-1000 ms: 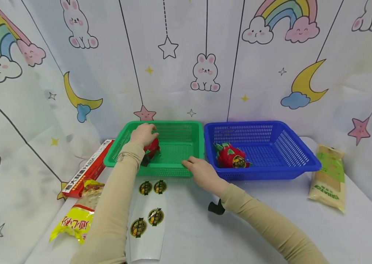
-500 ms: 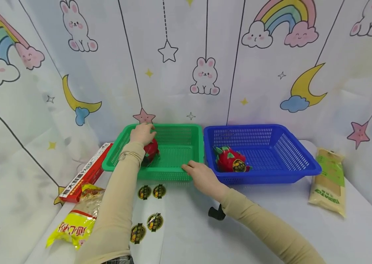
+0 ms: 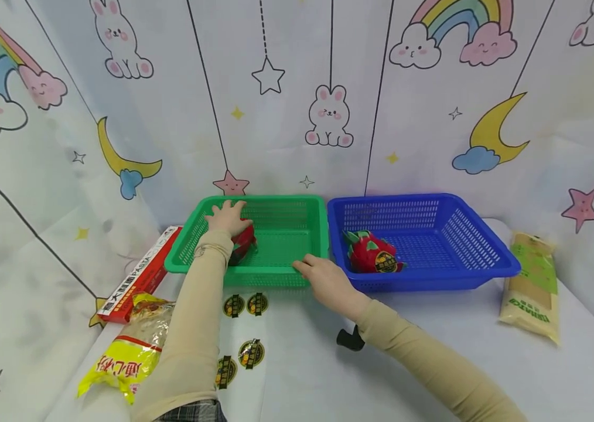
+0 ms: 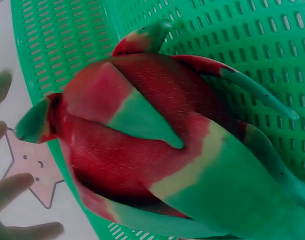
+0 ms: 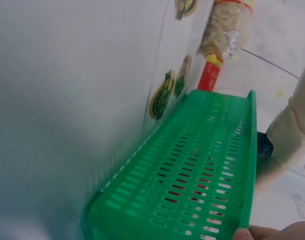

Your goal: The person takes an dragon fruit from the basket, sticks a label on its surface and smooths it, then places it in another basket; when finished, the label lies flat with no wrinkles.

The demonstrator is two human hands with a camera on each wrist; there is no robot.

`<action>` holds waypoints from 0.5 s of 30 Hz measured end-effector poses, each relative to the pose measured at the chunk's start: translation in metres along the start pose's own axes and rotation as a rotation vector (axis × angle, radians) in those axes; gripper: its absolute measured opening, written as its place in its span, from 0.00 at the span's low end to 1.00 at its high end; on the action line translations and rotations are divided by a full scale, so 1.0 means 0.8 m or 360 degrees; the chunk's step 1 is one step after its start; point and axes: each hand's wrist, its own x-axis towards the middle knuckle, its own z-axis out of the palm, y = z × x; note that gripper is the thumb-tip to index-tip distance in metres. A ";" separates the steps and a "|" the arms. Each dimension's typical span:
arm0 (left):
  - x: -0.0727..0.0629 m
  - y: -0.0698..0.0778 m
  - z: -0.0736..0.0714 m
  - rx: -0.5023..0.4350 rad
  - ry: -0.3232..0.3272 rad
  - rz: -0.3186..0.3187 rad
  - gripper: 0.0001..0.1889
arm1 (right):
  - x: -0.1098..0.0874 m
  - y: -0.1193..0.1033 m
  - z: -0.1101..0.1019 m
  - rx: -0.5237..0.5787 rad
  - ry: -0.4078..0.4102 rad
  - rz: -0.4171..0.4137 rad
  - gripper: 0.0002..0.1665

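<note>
My left hand hovers with spread fingers above a red dragon fruit in the left part of the green basket. In the left wrist view this dragon fruit fills the middle, its green-tipped scales pointing right, and my fingertips show apart from it at the left edge. My right hand grips the basket's front rim near its right corner; the right wrist view catches a fingertip on that rim. A second dragon fruit, bearing a round black-and-gold sticker, lies in the blue basket.
A backing sheet with several round stickers lies before the green basket. Leftward are a red pasta box and a yellow-ended clear bag. A beige-green packet lies at far right. Behind the baskets hangs a printed curtain.
The fingers of my left hand have spread apart and lifted over the dragon fruit. My right hand stays on the basket rim. The head view has shifted slightly.
</note>
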 end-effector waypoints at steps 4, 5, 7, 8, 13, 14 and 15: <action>0.000 -0.001 0.007 -0.0089 -0.0115 -0.0081 0.39 | 0.000 0.002 -0.002 0.0000 0.0006 -0.0013 0.19; -0.001 -0.002 0.010 -0.0112 -0.0148 -0.0096 0.41 | 0.000 0.002 -0.002 0.0002 0.0003 -0.0013 0.19; 0.000 -0.003 0.015 -0.0156 -0.0206 -0.0107 0.43 | 0.000 0.001 -0.002 0.0003 0.0000 -0.0010 0.20; 0.000 -0.003 0.017 -0.0173 -0.0229 -0.0106 0.44 | 0.000 0.001 -0.002 0.0003 -0.0001 -0.0009 0.20; 0.001 -0.008 0.027 -0.0215 -0.0272 -0.0092 0.47 | -0.001 0.000 -0.003 -0.0004 -0.0001 -0.0011 0.20; 0.001 -0.008 0.027 -0.0218 -0.0271 -0.0084 0.47 | -0.001 0.000 -0.003 -0.0007 0.0003 -0.0016 0.20; 0.002 -0.009 0.028 -0.0222 -0.0270 -0.0079 0.47 | 0.000 0.000 -0.004 -0.0011 0.0008 -0.0019 0.20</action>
